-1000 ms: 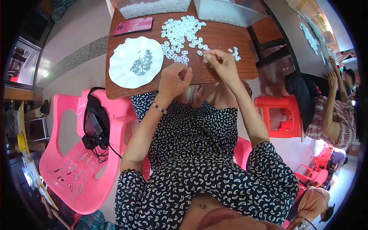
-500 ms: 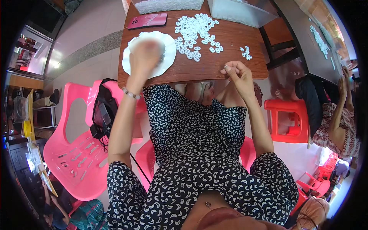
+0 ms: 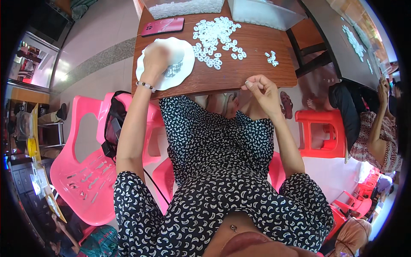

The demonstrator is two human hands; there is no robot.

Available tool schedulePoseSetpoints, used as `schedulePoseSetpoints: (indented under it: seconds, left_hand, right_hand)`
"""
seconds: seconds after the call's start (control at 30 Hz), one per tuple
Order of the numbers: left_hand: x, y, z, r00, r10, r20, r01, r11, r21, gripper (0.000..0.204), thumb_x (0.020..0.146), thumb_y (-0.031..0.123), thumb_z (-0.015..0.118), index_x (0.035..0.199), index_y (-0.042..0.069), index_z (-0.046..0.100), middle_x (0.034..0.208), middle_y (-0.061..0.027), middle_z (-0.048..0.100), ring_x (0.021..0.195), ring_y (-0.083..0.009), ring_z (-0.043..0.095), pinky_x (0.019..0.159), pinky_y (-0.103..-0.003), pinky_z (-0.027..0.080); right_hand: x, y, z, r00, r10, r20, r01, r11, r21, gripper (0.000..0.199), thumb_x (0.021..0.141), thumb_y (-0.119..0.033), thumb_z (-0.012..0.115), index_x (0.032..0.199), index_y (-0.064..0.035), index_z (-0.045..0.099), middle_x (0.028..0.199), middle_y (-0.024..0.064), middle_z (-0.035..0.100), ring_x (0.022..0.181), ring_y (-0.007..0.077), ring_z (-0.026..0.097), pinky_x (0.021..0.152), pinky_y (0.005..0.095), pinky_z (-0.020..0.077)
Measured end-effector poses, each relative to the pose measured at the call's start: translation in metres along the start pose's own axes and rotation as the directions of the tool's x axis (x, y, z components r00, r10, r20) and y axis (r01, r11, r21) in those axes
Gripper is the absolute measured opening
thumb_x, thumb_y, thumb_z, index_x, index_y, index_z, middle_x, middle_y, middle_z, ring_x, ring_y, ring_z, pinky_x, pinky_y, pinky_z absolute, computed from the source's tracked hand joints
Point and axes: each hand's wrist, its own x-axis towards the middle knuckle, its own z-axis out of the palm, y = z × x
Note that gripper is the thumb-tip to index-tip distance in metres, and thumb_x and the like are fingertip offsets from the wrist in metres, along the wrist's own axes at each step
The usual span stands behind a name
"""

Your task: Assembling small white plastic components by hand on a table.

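My left hand [image 3: 156, 61], with a beaded bracelet at the wrist, is over the left part of a white wavy-edged plate [image 3: 186, 70]. Its fingers are smeared by motion. Small grey metallic pieces [image 3: 174, 67] lie on the plate beside it. At the table's front edge, my right hand [image 3: 264, 89] is closed in a pinch of thumb and fingertips. Anything between them is too small to make out. A large cluster of small white oval pieces with holes [image 3: 210, 34] covers the table's middle; a smaller group of white pieces [image 3: 272, 58] lies beyond my right hand.
A pink phone [image 3: 162, 26] lies behind the plate on the brown wooden table [image 3: 227, 79]. Two clear bins, one with white pieces [image 3: 186, 8] and another [image 3: 265, 15], stand at the back. A pink chair [image 3: 81, 180] is left; a red stool [image 3: 321, 132] is right.
My left hand has shifted slightly left and down over the plate, uncovering more grey pieces. My right hand has stayed nearly in place, still pinched.
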Motion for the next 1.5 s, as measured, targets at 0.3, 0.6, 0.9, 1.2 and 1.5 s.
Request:
schedulePoseSetpoints:
  seconds: [0.3, 0.6, 0.9, 1.2, 1.5]
  left_hand:
    - [-0.002, -0.014, 0.002, 0.995, 0.003, -0.096, -0.032, 0.954, -0.299, 0.018, 0.085, 0.016, 0.059, 0.083, -0.002, 0.063, 0.072, -0.0129, 0.066, 0.068, -0.023, 0.064, 0.066, -0.035, 0.048]
    - [-0.034, 0.006, -0.008, 0.997, 0.022, -0.076, -0.059, 0.844, -0.534, 0.017, 0.093, 0.014, 0.054, 0.094, -0.003, 0.059, 0.074, -0.0122, 0.065, 0.069, -0.0213, 0.063, 0.066, -0.033, 0.048]
    - [-0.052, 0.034, -0.032, 0.973, 0.162, -0.165, -0.206, 0.932, -0.299, 0.012, 0.09, 0.01, 0.054, 0.093, -0.001, 0.056, 0.077, -0.0195, 0.063, 0.072, -0.0339, 0.063, 0.066, -0.041, 0.047]
    - [-0.052, 0.026, -0.021, 0.988, 0.039, -0.151, -0.119, 0.813, -0.571, 0.013, 0.09, 0.009, 0.057, 0.093, -0.004, 0.06, 0.072, -0.0119, 0.063, 0.064, -0.0173, 0.059, 0.06, -0.03, 0.047]
    - [-0.057, 0.025, -0.027, 0.959, 0.128, -0.254, -0.231, 0.869, -0.437, 0.014, 0.085, 0.009, 0.063, 0.093, -0.002, 0.064, 0.077, -0.0119, 0.065, 0.064, -0.0169, 0.06, 0.059, -0.03, 0.047]
  right_hand:
    - [0.012, 0.008, 0.016, 0.999, -0.04, 0.02, 0.041, 0.999, -0.012, 0.013, 0.091, -0.013, 0.06, 0.097, -0.0022, 0.062, 0.078, -0.0004, 0.065, 0.064, 0.0001, 0.05, 0.056, 0.0153, 0.0374]
    - [0.087, -0.025, 0.107, 0.965, -0.199, 0.173, 0.191, 0.98, 0.06, 0.024, 0.09, -0.02, 0.061, 0.099, 0.0013, 0.066, 0.081, 0.0029, 0.067, 0.076, 0.0067, 0.06, 0.066, 0.0226, 0.0462]
    - [0.13, -0.015, 0.154, 0.969, -0.196, 0.149, 0.183, 0.979, 0.091, 0.027, 0.083, -0.026, 0.067, 0.081, 0.0002, 0.07, 0.059, 0.0026, 0.062, 0.053, 0.0074, 0.051, 0.049, 0.0268, 0.0394]
    - [0.132, -0.016, 0.157, 0.972, -0.168, 0.162, 0.182, 0.98, -0.077, 0.029, 0.083, -0.026, 0.065, 0.077, 0.0022, 0.069, 0.059, 0.0032, 0.06, 0.055, 0.0101, 0.052, 0.052, 0.0291, 0.0418]
    - [0.133, -0.018, 0.159, 0.984, -0.057, 0.169, 0.056, 0.998, 0.008, 0.027, 0.081, -0.024, 0.066, 0.076, 0.0028, 0.068, 0.064, 0.0054, 0.063, 0.06, 0.0104, 0.054, 0.056, 0.0274, 0.0432]
